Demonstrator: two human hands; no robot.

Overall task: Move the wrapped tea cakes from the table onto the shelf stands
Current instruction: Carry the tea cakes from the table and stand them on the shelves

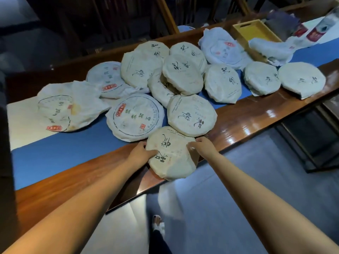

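Two hands on one tea cake at the near edge

Two bare hands hold a single round paper-wrapped tea cake with black brush lettering (171,153) at the near edge of the long glossy brown wooden surface (256,118). The left hand (141,153) has its grip closed on the cake's left rim, fingers curled over the top. The right hand (201,146) grips the right rim the same way. The cake's near part juts out past the surface edge.

About fourteen more round wrapped cakes lie on the surface beyond it, most on the blue cloth runner (60,153) down the middle. Roughly nine are cream-wrapped cakes with black brush lettering (191,115), several overlapping in a pile at the centre and two lying side by side toward the right end. About five are white-wrapped cakes with red seals and green print (135,117): three toward the left end, one of them with its wrapper loose, and the others near the far edge. The overlap makes an exact count uncertain.

One yellow wooden tray with handle slots (255,33) sits at the far right corner, a crumpled white wrapper (271,50) lying over its near side.
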